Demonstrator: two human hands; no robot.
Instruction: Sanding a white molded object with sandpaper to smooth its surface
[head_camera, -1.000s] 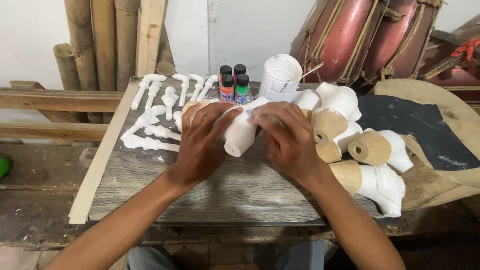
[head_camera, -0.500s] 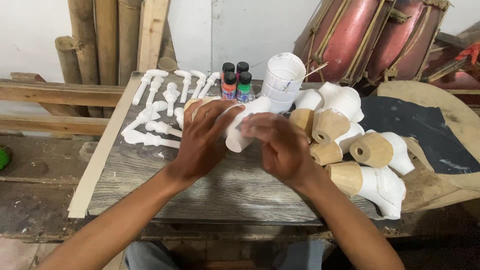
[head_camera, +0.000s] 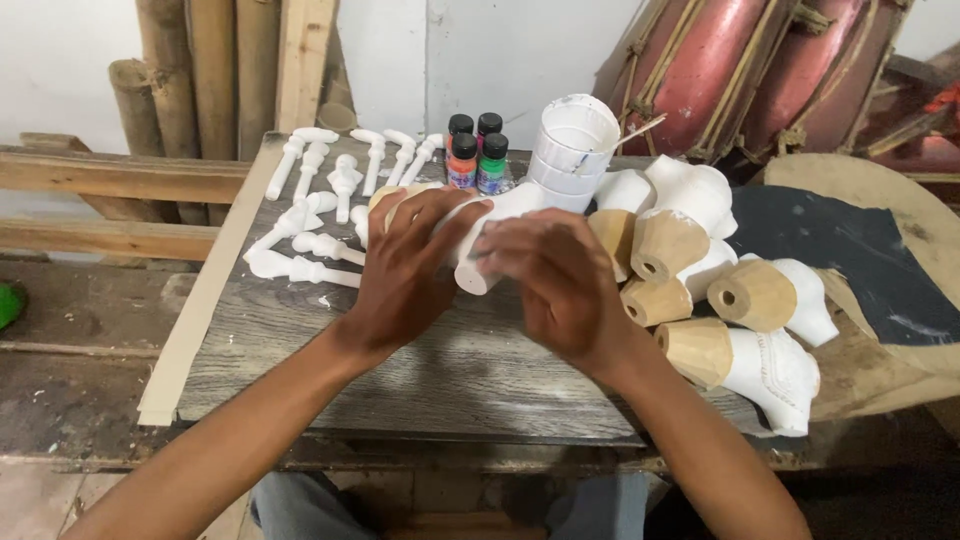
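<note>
Both my hands hold one white-painted carved wooden piece (head_camera: 490, 235) above the grey wooden table (head_camera: 440, 370). My left hand (head_camera: 405, 270) wraps the piece's left side, with a bare tan wood end showing behind its fingers. My right hand (head_camera: 555, 280) covers the right side from above, fingers curled over it. The piece's round white end points down toward the table between my hands.
Several slim white carved sticks (head_camera: 320, 215) lie at the table's left. Small paint bottles (head_camera: 477, 155) and a white cup with a brush (head_camera: 570, 150) stand at the back. Several white and bare-wood carved pieces (head_camera: 720, 290) pile at the right. Red drums (head_camera: 740, 70) lean behind.
My hands have shifted slightly on the white piece, turning it; the right hand now sits more over its top. The view has also moved a little.
</note>
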